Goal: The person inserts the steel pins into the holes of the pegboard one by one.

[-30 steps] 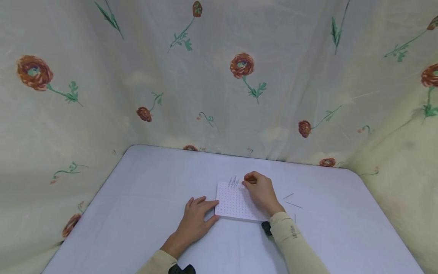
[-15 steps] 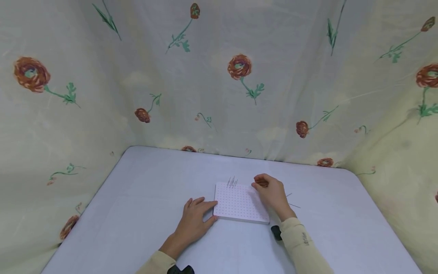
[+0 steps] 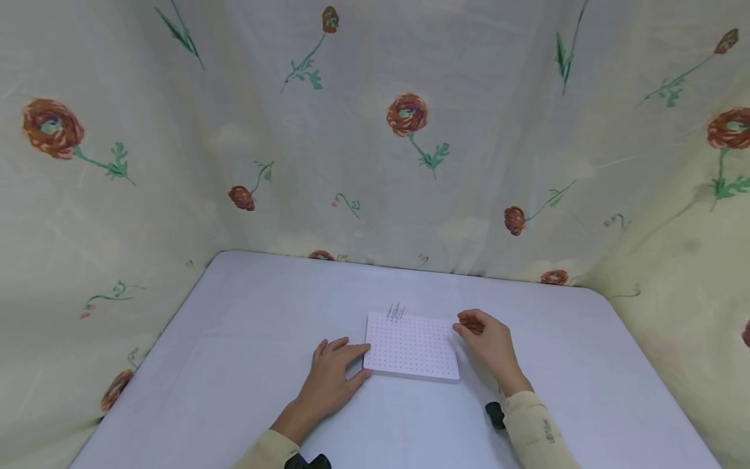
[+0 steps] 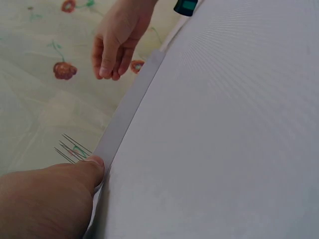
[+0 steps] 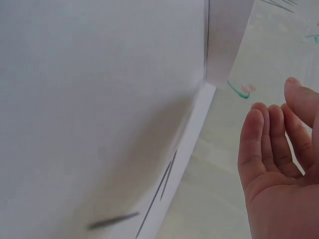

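A white board [image 3: 412,346] dotted with small holes lies flat on the table, and several thin pins [image 3: 396,311] stand in its far left corner. My left hand [image 3: 333,376] rests flat on the table with straight fingers against the board's left edge; its thumb [image 4: 93,165] touches that edge close to the pins [image 4: 71,148]. My right hand [image 3: 489,342] hovers just right of the board, fingers loosely curled around nothing. The right wrist view shows its bare palm [image 5: 279,164] and thin loose pins [image 5: 167,178] lying on the table beside it.
The pale table [image 3: 246,306] is walled on three sides by a cream cloth with red flowers [image 3: 410,130], which hangs down to the table's edges. Black wrist cameras [image 3: 494,413] sit on both sleeves.
My right hand has drawn back from the pin corner, rightward and nearer, off the board to the table beside it. The left hand and the board have stayed put.
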`<action>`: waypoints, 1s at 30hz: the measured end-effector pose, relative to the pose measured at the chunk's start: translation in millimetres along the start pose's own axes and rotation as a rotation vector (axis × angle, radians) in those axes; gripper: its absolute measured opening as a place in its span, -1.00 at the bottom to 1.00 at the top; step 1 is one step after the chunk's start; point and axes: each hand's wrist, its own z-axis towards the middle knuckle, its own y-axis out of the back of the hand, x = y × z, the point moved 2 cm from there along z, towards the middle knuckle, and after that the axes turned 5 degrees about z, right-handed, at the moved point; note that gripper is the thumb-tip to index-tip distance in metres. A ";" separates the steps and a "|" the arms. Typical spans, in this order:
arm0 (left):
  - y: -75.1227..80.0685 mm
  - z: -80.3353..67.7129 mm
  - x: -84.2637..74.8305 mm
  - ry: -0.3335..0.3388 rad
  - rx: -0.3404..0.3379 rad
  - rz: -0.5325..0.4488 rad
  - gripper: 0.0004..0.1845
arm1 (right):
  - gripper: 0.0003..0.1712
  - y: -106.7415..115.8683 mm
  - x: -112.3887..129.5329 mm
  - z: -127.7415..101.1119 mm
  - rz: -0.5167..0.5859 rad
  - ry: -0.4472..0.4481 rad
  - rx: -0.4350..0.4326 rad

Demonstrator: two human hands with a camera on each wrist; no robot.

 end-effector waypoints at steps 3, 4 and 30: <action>-2.3 -0.2 0.6 0.002 0.004 -0.004 -0.50 | -0.68 5.6 -5.0 -3.0 -0.002 -0.008 -0.011; -3.0 -0.4 0.6 0.002 0.004 -0.006 -0.49 | -0.67 7.7 -6.7 -4.2 -0.006 -0.008 -0.013; -5.1 0.4 1.6 -0.010 -0.019 -0.032 -0.49 | -0.63 66.2 -59.7 -26.5 -0.092 -0.026 -0.113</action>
